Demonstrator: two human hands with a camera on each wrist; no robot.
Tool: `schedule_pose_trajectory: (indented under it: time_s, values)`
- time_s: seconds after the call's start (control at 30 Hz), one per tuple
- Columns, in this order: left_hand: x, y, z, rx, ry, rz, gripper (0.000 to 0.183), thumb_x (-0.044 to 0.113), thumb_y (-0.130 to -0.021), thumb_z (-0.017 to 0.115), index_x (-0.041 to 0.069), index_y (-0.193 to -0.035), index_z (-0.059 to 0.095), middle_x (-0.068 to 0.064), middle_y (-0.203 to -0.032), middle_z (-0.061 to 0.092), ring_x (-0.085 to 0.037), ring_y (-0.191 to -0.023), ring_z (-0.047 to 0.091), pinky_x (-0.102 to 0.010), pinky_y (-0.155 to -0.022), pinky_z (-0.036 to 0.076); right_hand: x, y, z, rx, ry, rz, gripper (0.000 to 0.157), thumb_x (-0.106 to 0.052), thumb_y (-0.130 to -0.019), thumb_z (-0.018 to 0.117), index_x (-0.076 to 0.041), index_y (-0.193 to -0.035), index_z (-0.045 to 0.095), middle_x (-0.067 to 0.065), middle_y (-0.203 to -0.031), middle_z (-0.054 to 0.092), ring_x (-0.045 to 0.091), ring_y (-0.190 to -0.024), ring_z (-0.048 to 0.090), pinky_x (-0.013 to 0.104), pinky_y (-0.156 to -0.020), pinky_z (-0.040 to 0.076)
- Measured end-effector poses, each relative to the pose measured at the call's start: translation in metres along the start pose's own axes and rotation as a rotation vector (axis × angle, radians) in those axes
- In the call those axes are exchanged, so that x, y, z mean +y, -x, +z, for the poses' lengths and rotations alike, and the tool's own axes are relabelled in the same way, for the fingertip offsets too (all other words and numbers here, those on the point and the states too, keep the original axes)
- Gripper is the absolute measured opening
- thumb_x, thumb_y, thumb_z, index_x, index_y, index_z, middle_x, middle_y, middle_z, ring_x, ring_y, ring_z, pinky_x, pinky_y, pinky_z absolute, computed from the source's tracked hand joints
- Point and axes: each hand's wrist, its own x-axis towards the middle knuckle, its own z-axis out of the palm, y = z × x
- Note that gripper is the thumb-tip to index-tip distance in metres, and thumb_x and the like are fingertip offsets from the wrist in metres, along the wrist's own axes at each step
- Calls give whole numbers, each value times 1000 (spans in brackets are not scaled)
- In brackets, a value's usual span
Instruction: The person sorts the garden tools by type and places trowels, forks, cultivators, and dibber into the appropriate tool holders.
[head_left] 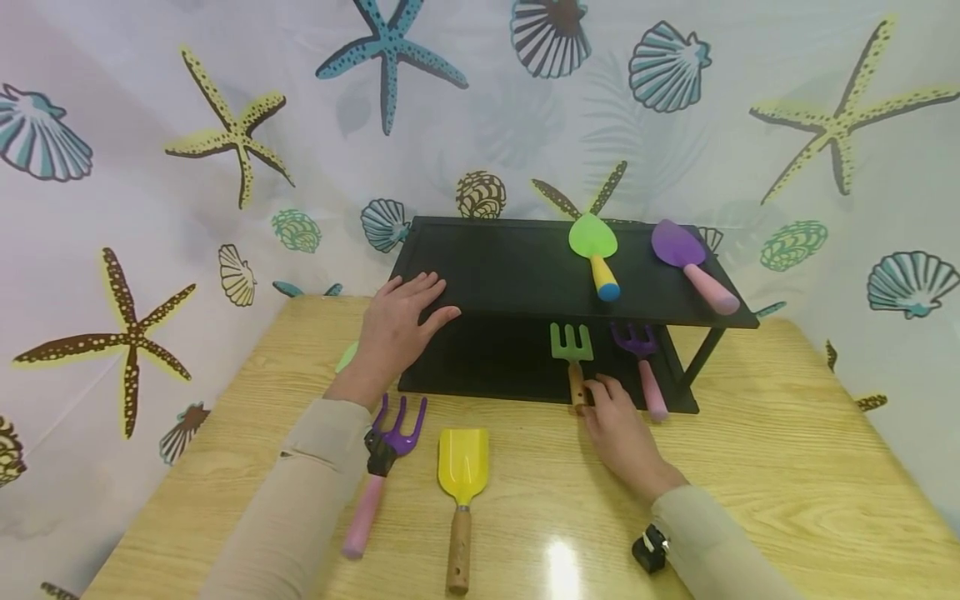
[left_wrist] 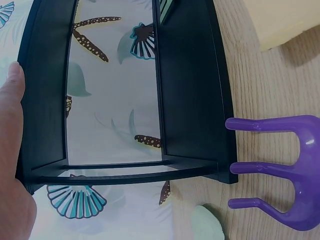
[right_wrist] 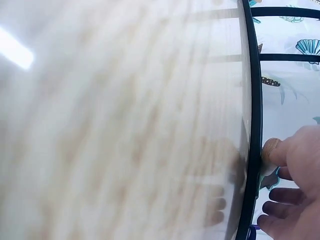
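A black two-tier shelf [head_left: 495, 267] stands at the back of the table. My left hand [head_left: 405, 321] rests on its top board at the left end, fingers straight. On the lower board lies a green hand fork [head_left: 572, 343] with a wooden handle; my right hand [head_left: 618, 429] pinches the handle's near end. In the right wrist view, that hand [right_wrist: 300, 185] is at the shelf's front edge, and the fork is mostly hidden. A purple hand fork [head_left: 651, 387] with a pink handle lies just right of the green one.
A green trowel [head_left: 592, 237] and a purple trowel [head_left: 678, 244] lie on the top board. Before the shelf, on the wooden table [head_left: 540, 500], are another purple fork [head_left: 367, 508] and a yellow scoop [head_left: 463, 462]. A pale green thing [head_left: 347, 357] is partly hidden by my left arm.
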Motion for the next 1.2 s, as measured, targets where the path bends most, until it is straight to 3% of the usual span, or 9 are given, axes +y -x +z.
schedule_pose_trajectory:
  time_s: [0.3,0.67,0.87,1.17,1.2]
  values:
    - [4,-1,1,11,2,9,61,53,-95,56,17,-145,53,-3,-150,51,-19,-143,43,-41,-125,25,8,-5,2,51,48,11,32,-6,-93,65,8,-121,57,28,-124,57,43,-111,60,55,-93,53]
    - [5,-1,3,15,0,7,60,52,-95,57,18,-144,53,-3,-150,51,-19,-143,44,-41,-125,25,9,-2,3,22,41,29,33,-8,-94,65,8,-122,56,28,-126,56,43,-113,60,55,-96,53]
    - [4,-1,3,14,-1,10,61,53,-95,56,18,-145,53,-4,-150,51,-19,-143,43,-42,-125,24,5,9,-8,18,5,45,32,-8,-95,61,8,-123,57,29,-130,55,43,-119,57,55,-101,50]
    - [1,0,0,-5,-9,1,62,53,-96,55,17,-145,51,-4,-151,49,-19,-144,42,-42,-125,24,6,28,-30,3,-28,37,31,-8,-97,59,7,-123,58,25,-131,55,41,-118,59,56,-98,52]
    - [1,0,0,-7,-7,0,61,53,-96,55,17,-145,51,-4,-151,49,-19,-144,42,-41,-125,24,6,30,-33,-10,-34,42,31,-8,-97,59,7,-124,57,25,-137,52,42,-120,59,56,-98,51]
